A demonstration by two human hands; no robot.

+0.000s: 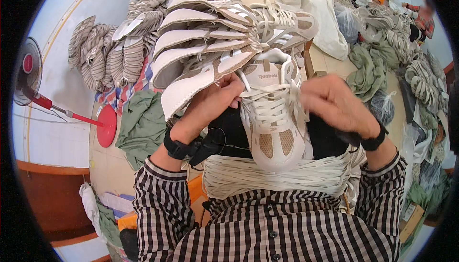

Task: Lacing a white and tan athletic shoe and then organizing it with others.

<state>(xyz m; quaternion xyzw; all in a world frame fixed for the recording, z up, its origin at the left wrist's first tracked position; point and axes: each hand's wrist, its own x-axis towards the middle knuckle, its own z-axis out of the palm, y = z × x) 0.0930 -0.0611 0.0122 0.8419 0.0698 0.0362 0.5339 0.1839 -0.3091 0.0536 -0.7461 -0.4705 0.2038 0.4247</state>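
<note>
A white and beige sneaker upper (277,152) lies in front of me, toe toward my body, its white shoelace (267,106) strung across the front. At its left edge my left hand (217,100) is closed, the fingertips pinching the shoelace beside the eyelets. My right hand (337,102) is at the shoe's right edge, fingers curled and smeared by motion; what they hold does not show. Touching its upper left is a fanned stack of similar shoe uppers (205,47), and another laced shoe (287,23) sits behind. A thick bundle of white laces (272,178) lies across my lap.
To the left, a red-based fan (106,125) stands near a green cloth (141,123). Heaps of shoe uppers (119,51) rest on a striped sheet, with more piles (394,32) at right. A white sack (318,23) lies ahead. Another person (423,20) is at far right.
</note>
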